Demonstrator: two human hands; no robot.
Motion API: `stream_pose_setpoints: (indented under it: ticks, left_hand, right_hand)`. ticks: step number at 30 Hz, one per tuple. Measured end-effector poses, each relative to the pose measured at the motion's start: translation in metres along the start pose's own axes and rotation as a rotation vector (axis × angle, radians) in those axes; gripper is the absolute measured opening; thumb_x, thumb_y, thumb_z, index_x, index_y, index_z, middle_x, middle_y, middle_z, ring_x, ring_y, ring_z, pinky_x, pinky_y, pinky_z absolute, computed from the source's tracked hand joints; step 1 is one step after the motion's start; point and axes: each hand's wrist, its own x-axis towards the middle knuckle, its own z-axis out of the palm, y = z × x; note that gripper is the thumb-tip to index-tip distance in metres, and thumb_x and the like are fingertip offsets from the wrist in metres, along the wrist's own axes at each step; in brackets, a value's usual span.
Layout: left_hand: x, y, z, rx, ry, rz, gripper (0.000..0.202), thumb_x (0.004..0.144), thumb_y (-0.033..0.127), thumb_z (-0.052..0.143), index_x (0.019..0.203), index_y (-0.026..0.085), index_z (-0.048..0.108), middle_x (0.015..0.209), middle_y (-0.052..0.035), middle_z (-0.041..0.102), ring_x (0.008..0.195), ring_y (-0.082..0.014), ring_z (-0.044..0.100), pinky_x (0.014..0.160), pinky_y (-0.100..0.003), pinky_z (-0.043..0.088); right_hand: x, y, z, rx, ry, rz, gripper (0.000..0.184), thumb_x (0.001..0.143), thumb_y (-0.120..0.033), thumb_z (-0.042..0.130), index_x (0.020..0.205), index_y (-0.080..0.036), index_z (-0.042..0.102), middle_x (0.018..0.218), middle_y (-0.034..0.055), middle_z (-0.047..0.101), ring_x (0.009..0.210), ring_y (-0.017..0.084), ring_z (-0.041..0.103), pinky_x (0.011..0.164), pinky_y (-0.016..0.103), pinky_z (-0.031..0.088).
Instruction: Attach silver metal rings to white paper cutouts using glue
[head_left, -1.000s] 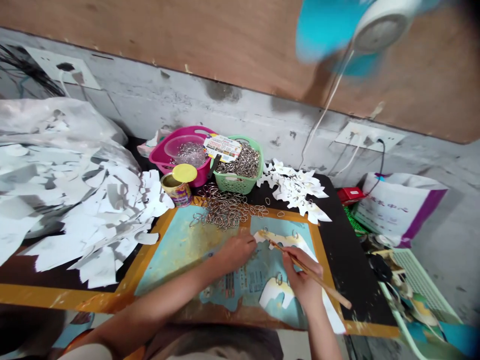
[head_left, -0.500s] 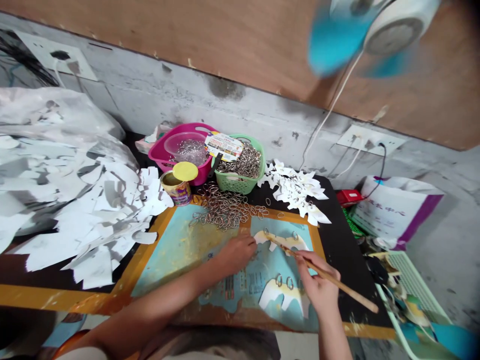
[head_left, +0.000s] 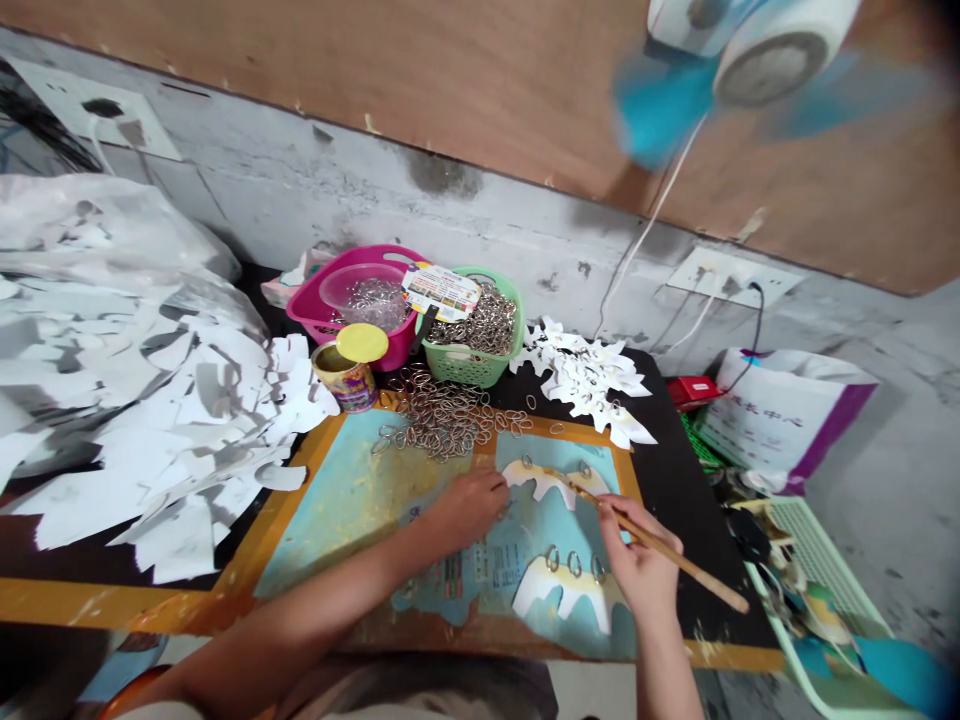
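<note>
My left hand (head_left: 469, 505) rests curled on the blue work mat (head_left: 352, 500), fingertips pinched at the left end of a white paper cutout (head_left: 551, 480) with metal rings on it. My right hand (head_left: 637, 570) grips a thin wooden stick (head_left: 675, 555), its tip pointing at that cutout. A second white cutout (head_left: 559, 595) carrying three rings lies just left of my right hand. A loose heap of metal rings (head_left: 442, 420) sits on the mat's far edge.
A green basket (head_left: 476, 345) and pink basket (head_left: 367, 300) of rings stand at the back by a small can (head_left: 349, 370). White paper cutouts pile up at left (head_left: 150, 400) and back right (head_left: 592, 385). A bag (head_left: 787, 410) and fan (head_left: 750, 50) are at right.
My right hand with the stick has slid right and slightly toward me. The near cutout now shows three rings where one showed before. My left hand has barely moved.
</note>
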Motion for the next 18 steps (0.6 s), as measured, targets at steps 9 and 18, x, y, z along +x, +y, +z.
stream_pose_setpoints:
  ticks: [9,18]
  left_hand:
    - [-0.004,0.005,-0.003,-0.028,0.011,-0.043,0.016,0.098,0.017,0.051,0.095,0.015,0.066,0.096,-0.0099,0.07,0.088,-0.0226,0.066,0.077,-0.033,0.053]
    - [0.023,-0.039,-0.028,-0.137,0.087,-0.22,0.026,0.089,0.002,0.05,0.099,0.013,0.07,0.104,-0.0139,0.07,0.103,-0.0267,0.063,0.094,-0.04,0.049]
  right_hand:
    - [-0.008,0.011,0.002,0.206,0.409,0.204,0.025,0.084,-0.038,0.073,0.086,-0.014,0.075,0.077,0.008,0.073,0.063,0.021,0.069,0.058,0.03,0.057]
    - [-0.02,0.035,-0.026,0.43,0.786,0.285,0.014,0.074,-0.026,0.076,0.081,-0.013,0.074,0.07,0.0025,0.07,0.05,0.017,0.064,0.049,0.032,0.056]
